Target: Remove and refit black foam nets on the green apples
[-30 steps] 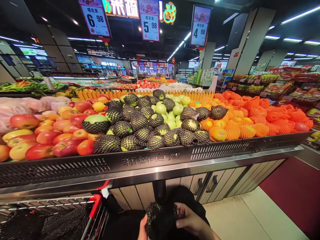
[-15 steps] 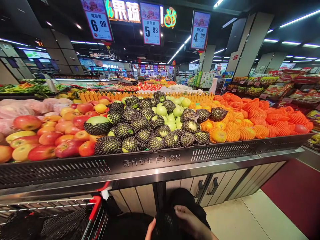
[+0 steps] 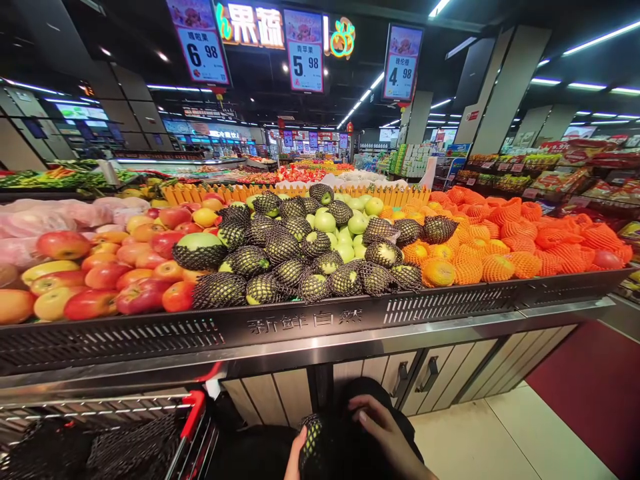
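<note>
I've got both hands low: left hand [image 3: 294,459] and right hand [image 3: 383,433] clasping one black-netted green apple [image 3: 315,437], braced below the fruit display [image 3: 320,320].

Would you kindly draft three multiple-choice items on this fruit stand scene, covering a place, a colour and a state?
1. Where is the shopping cart? A) lower left, below the display B) right, on the red floor C) atop the oranges
2. What colour is the net sleeve on the fruit between the hands? A) orange B) white C) black
3. How is that fruit held? A) left hand only B) both hands C) lying free

Answers: 1 A, its red-edged frame sits under the apples; 2 C, dark mesh shows; 3 B, the right hand also grips it.
</note>
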Tool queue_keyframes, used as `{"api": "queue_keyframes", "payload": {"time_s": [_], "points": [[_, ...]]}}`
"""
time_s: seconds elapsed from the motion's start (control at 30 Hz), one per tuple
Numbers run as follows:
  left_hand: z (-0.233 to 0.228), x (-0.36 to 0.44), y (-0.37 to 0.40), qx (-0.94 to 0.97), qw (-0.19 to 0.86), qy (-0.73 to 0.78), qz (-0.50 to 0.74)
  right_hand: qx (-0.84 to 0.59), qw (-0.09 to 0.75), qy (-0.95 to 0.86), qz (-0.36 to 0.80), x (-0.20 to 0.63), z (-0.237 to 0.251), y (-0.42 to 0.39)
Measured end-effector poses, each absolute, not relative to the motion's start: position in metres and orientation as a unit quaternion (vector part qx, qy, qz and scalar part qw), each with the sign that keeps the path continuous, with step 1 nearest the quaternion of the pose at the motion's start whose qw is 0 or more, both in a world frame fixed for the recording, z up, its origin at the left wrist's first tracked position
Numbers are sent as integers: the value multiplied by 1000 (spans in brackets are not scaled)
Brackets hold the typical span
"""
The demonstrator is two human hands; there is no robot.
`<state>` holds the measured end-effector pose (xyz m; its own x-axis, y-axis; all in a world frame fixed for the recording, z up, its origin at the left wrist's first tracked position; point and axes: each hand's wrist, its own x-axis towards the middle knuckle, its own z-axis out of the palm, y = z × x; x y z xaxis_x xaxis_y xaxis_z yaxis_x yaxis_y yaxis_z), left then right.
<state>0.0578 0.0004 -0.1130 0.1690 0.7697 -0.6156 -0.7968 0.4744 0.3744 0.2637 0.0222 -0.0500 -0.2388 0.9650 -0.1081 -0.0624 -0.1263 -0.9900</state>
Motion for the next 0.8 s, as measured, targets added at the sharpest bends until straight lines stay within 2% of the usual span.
{"api": "queue_keyframes", "payload": {"time_s": [0.13, 0.23, 0.43, 0.53, 0.7, 0.8], "points": [[-122, 60, -3, 7, 784, 364, 503, -395, 425, -634, 512, 260, -29, 12], [-125, 63, -5, 49, 795, 359, 487, -367, 378, -727, 440, 252, -25, 9], [-118, 61, 0, 69, 747, 433, 500, -441, 301, -787, 308, 247, -29, 14], [-105, 59, 1, 91, 740, 436, 503, -443, 286, -783, 329, 246, -30, 12], [-83, 62, -4, 88, 759, 412, 497, -448, 387, -720, 362, 247, -34, 6], [-82, 63, -4, 71, 756, 422, 496, -470, 406, -684, 382, 248, -38, 5]]}}
